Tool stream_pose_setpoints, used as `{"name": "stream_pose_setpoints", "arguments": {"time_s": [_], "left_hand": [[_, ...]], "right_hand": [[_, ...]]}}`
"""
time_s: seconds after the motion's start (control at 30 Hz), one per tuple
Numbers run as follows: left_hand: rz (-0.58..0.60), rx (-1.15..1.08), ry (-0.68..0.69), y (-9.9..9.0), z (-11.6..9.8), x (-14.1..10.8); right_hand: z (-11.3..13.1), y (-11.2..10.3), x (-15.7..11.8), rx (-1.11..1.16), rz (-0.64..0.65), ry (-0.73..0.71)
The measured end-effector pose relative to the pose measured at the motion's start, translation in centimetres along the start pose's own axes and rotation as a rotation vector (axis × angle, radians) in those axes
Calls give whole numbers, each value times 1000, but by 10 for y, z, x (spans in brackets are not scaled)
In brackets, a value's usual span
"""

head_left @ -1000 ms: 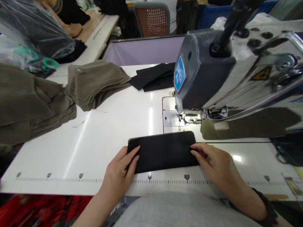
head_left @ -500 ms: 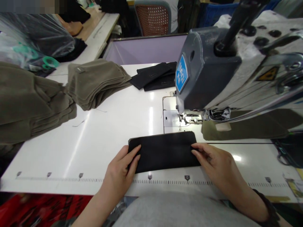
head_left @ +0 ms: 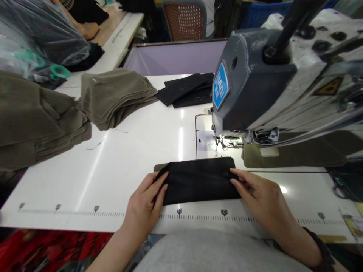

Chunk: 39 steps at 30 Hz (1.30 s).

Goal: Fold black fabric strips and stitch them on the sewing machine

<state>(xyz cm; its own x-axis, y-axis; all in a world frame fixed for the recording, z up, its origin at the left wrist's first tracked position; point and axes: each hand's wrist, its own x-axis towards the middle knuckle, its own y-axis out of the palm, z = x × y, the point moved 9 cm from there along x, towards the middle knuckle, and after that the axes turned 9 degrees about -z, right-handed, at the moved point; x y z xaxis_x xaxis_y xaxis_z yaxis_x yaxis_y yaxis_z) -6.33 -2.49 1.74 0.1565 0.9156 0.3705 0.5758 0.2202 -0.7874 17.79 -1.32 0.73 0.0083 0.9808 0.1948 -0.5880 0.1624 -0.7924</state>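
Observation:
A black fabric piece (head_left: pixel 198 181) lies on the white table in front of the sewing machine's needle area (head_left: pixel 219 142). My left hand (head_left: pixel 150 196) pinches its left end, which is lifted and curled. Under that end shows the corner of an olive fabric piece (head_left: pixel 160 166). At the right end, my right hand (head_left: pixel 255 192) grips the black fabric between thumb and fingers. Both hands are just above the ruler marks along the table's front edge.
Olive fabric stacks (head_left: pixel 116 94) lie at the left, and black pieces (head_left: pixel 187 90) behind. The grey machine head (head_left: pixel 252 79) rises at the right, with an olive piece (head_left: pixel 295 153) beneath its arm. Loose threads (head_left: pixel 94 146) lie on the table (head_left: pixel 136 143).
The left end of the black fabric has been lifted and drawn rightward, uncovering the olive corner below it. My right hand has hardly moved. The view has shifted slightly.

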Motion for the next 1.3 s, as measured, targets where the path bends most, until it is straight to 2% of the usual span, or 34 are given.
{"name": "stream_pose_setpoints", "arguments": {"time_s": [0.37, 0.67, 0.77, 0.83, 0.9, 1.1, 1.3], "left_hand": [[39, -2, -20, 3, 2, 1], [52, -32, -94, 0, 9, 2], [-17, -35, -85, -7, 7, 0], [-106, -21, -38, -15, 2, -2], [-145, -9, -6, -18, -1, -4], [34, -23, -75, -2, 9, 0], [64, -40, -150, -2, 12, 2]], "right_hand": [[4, 4, 4, -48, 62, -24], [3, 5, 3, -81, 67, -39], [1, 6, 2, -94, 72, -40], [1, 6, 2, -98, 70, -42], [1, 7, 2, -99, 70, -46], [0, 6, 2, -102, 64, -43], [2, 4, 2, -106, 35, -72]]}}
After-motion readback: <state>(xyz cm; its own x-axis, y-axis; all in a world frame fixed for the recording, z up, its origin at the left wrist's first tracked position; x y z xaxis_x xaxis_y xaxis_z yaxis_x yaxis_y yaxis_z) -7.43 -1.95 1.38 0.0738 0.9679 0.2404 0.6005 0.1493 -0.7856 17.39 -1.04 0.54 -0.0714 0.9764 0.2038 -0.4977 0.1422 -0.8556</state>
